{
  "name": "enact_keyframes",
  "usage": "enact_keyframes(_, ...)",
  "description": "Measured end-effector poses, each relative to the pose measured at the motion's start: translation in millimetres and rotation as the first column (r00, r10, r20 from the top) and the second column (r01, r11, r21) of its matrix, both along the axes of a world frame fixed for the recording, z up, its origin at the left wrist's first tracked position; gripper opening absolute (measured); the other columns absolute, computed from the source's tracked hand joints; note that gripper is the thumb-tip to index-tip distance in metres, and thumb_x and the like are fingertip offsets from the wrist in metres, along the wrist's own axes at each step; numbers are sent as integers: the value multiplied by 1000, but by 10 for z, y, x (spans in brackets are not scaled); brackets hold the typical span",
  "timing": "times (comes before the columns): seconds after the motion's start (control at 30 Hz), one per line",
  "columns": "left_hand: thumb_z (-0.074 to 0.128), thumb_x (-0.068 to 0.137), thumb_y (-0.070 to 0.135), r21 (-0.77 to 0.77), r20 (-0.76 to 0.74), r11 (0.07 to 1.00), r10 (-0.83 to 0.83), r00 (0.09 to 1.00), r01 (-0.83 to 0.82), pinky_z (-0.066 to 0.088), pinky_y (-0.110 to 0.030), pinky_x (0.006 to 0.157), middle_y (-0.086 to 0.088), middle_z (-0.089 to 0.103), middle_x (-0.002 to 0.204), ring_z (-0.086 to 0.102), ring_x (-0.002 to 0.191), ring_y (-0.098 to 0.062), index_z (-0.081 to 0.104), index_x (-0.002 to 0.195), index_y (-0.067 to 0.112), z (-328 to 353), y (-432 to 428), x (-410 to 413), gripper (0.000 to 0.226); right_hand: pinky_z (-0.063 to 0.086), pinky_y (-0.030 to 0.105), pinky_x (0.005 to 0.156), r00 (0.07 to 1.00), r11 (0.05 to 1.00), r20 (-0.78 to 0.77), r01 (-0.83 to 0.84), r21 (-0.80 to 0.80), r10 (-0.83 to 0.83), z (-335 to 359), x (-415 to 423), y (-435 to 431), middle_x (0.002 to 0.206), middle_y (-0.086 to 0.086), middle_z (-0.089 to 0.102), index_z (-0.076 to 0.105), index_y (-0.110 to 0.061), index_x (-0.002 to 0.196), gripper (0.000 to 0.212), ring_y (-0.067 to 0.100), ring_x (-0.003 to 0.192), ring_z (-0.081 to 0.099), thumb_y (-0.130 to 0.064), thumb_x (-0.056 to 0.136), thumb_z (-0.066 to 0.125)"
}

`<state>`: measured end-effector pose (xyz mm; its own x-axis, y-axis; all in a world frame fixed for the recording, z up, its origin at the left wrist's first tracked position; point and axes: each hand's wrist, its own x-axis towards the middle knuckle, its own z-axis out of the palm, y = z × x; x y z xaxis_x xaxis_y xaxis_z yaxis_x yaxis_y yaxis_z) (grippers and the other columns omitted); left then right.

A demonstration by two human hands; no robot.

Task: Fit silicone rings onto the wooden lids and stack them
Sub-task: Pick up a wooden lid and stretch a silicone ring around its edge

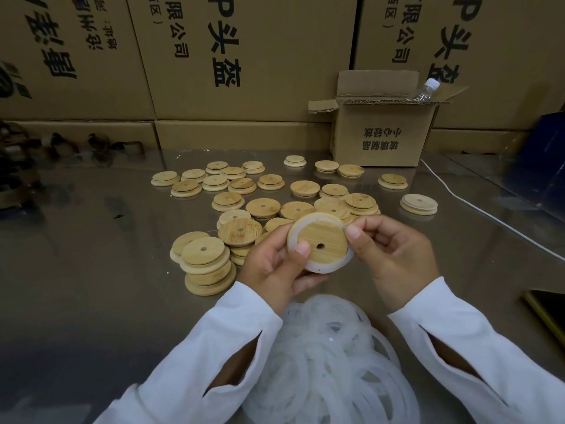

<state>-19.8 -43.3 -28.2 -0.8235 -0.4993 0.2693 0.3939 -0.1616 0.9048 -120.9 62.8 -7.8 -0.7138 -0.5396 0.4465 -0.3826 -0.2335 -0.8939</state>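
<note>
I hold a round wooden lid (pixel 324 237) with a small hole above the table, a white silicone ring (pixel 321 267) seated around its raised centre. My left hand (pixel 275 267) grips its left edge, thumb on the wood. My right hand (pixel 394 255) pinches the right edge, thumb pressing the ring. A heap of loose white silicone rings (pixel 330 356) lies between my forearms. Several bare wooden lids (pixel 263 206) are scattered beyond, some in a leaning pile (pixel 204 264) at the left. One lid with a ring (pixel 419 204) sits apart at the right.
The table top (pixel 91 255) is glossy and reflective. A small open carton (pixel 382 130) with a plastic bottle (pixel 426 90) in it stands at the back right. Large printed cartons (pixel 244 56) wall off the rear. A white cable (pixel 477 206) runs along the right.
</note>
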Motion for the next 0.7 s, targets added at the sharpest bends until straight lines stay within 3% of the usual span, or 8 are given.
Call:
enact_keyframes(0.13, 60, 84, 21, 24, 13, 1000, 6, 1000, -7, 56, -30, 74, -13, 69, 103, 66, 99, -26, 59, 108, 10, -44, 73, -11, 27, 46, 10, 54, 995, 999, 92, -33, -29, 35, -33, 2, 61, 62, -9, 67, 67, -15, 76, 6, 0, 55, 57, -9, 76, 65)
enact_keyframes(0.27, 57, 74, 21, 84, 26, 996, 38, 999, -40, 57, -31, 75, -15, 66, 110, 64, 102, -30, 59, 108, 13, -34, 79, -33, 36, 48, 14, 54, 986, 999, 166, -23, -49, 31, -105, 83, 33, 62, -3, 66, 64, -12, 81, 5, 3, 54, 59, -9, 77, 64)
enact_keyframes(0.4, 58, 69, 17, 165, -7, 986, 17, 1000, -16, 57, -28, 69, -13, 67, 109, 66, 99, -27, 59, 106, 14, -9, 48, -15, 37, 47, 13, 56, 986, 1000, 168, -8, -28, 12, -131, 133, 15, 67, 3, 63, 62, -7, 79, 2, 4, 55, 58, -5, 80, 63)
enact_keyframes(0.53, 75, 64, 5, 76, 66, 996, 33, 997, -38, 57, -31, 68, -10, 70, 96, 68, 90, -24, 62, 103, 11, -34, 7, -21, 42, 48, 22, 68, 992, 997, 103, 75, -9, -73, -132, 107, 25, 69, -2, 63, 62, -14, 70, 13, 10, 68, 57, -4, 78, 66)
enact_keyframes(0.6, 68, 64, 12, 23, 96, 999, 45, 994, -47, 57, -34, 71, -9, 71, 91, 67, 87, -25, 63, 99, 10, -54, 2, -24, 35, 51, 28, 72, 993, 997, 87, 74, 3, -74, -124, 97, 37, 70, -4, 64, 62, -16, 69, 15, 13, 73, 59, -4, 78, 66)
enact_keyframes(0.7, 76, 69, 20, 22, 86, 999, 46, 995, -48, 57, -30, 66, -4, 72, 80, 68, 78, -20, 65, 91, 9, -63, -2, -20, 28, 54, 31, 69, 992, 1000, 121, 29, 3, -30, -116, 103, 40, 67, -5, 66, 63, -16, 68, 17, 11, 69, 61, -3, 76, 67)
